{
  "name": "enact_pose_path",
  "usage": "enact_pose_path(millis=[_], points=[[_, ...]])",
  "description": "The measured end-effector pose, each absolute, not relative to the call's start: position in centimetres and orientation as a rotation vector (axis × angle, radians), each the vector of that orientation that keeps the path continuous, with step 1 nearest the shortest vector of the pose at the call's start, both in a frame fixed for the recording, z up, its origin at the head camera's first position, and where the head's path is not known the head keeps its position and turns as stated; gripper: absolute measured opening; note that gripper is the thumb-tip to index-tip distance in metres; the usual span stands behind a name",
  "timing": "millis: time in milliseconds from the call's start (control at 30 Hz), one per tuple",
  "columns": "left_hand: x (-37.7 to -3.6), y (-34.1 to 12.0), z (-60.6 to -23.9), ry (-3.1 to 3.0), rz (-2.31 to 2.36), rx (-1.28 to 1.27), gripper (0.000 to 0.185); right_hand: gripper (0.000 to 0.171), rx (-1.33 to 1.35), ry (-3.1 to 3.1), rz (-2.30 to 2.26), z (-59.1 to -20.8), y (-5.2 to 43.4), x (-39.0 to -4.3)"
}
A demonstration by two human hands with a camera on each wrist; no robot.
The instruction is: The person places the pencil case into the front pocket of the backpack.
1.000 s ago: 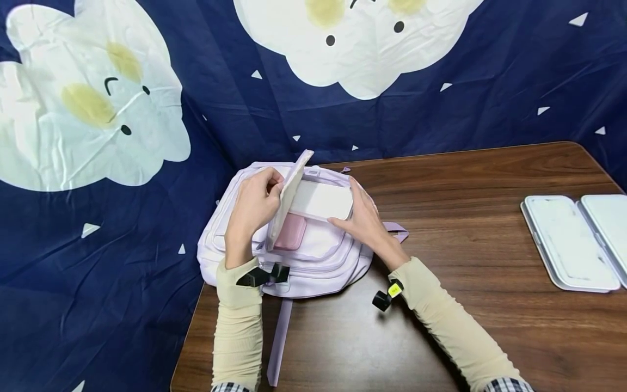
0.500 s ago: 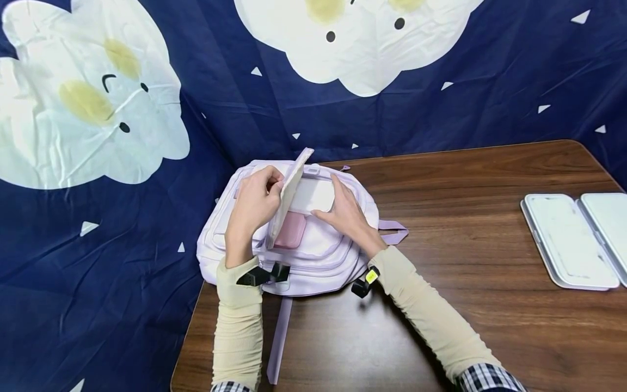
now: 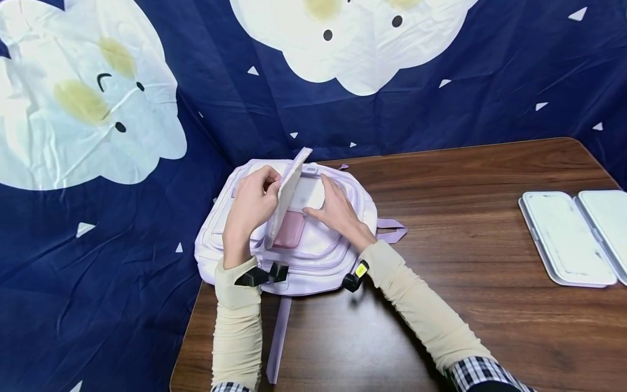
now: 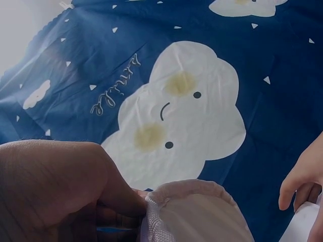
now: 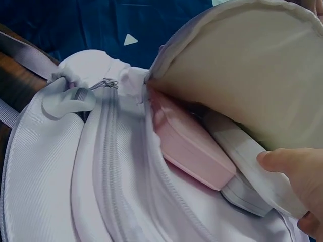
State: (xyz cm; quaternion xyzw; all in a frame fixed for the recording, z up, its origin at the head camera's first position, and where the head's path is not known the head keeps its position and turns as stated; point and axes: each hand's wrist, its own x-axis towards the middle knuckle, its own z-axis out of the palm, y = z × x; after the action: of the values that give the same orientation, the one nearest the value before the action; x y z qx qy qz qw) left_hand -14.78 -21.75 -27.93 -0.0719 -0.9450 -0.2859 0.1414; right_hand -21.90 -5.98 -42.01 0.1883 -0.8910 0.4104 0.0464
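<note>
A pale lilac backpack (image 3: 313, 276) lies on the table with its front pocket unzipped. My left hand (image 3: 251, 202) pinches the edge of the pocket's flap (image 4: 202, 209) between thumb and fingers, holding it raised. My right hand (image 3: 337, 209) grips the right end of a flat white case (image 3: 309, 193), thumb on the near edge and fingers on the far one. The case's left end goes under the flap, into the pocket. Beside it a pink case (image 5: 194, 143) sits in the pocket, partly under the flap. A grey-white piece (image 5: 247, 195) shows below the white case; whether it belongs to it I cannot tell.
An opened white case (image 3: 570, 239) with two flat halves lies at the table's right side. Lilac straps (image 3: 280, 343) trail from the backpack onto the wooden table (image 3: 465, 218). A dark blue cloth (image 3: 416, 114) with cloud prints hangs behind and at the left.
My right hand has moved left with the white case, and less of the case shows outside the flap. The left hand keeps holding the flap in nearly the same place.
</note>
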Motion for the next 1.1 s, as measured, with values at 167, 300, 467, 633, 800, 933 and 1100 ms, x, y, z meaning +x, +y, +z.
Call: enact_pose_path(millis=[167,300,467,633,800,933,1100], points=[[-14.7,-21.8,-28.0,-2.733,-0.829,-0.195,0.012,0.096,0.623,-2.741,1.281,-41.8,-5.6,-22.0],[-14.7,-21.9,-28.0,-2.729,-0.828,-0.194,0.012,0.095,0.642,-2.774,1.301,-41.7,-4.9,-21.8],[-14.8,-21.9,-28.0,-2.721,-0.822,-0.196,0.012,0.094,0.667,-2.800,1.315,-41.6,-4.0,-21.4],[-14.9,-22.0,-28.0,-2.717,-0.829,-0.198,0.011,0.084,0.699,-2.880,1.205,-41.2,-3.1,-20.9],[-14.8,-22.0,-28.0,-2.721,-0.821,-0.198,0.011,0.070,0.802,-2.930,1.128,-40.5,-2.5,-19.8],[-14.8,-22.0,-28.0,-2.713,-0.810,-0.212,0.011,0.067,0.892,-2.938,1.114,-40.1,-2.2,-18.8],[-14.9,-21.9,-28.2,-2.692,-0.806,-0.241,0.010,0.068,0.911,-2.985,1.086,-40.0,-2.4,-17.9]])
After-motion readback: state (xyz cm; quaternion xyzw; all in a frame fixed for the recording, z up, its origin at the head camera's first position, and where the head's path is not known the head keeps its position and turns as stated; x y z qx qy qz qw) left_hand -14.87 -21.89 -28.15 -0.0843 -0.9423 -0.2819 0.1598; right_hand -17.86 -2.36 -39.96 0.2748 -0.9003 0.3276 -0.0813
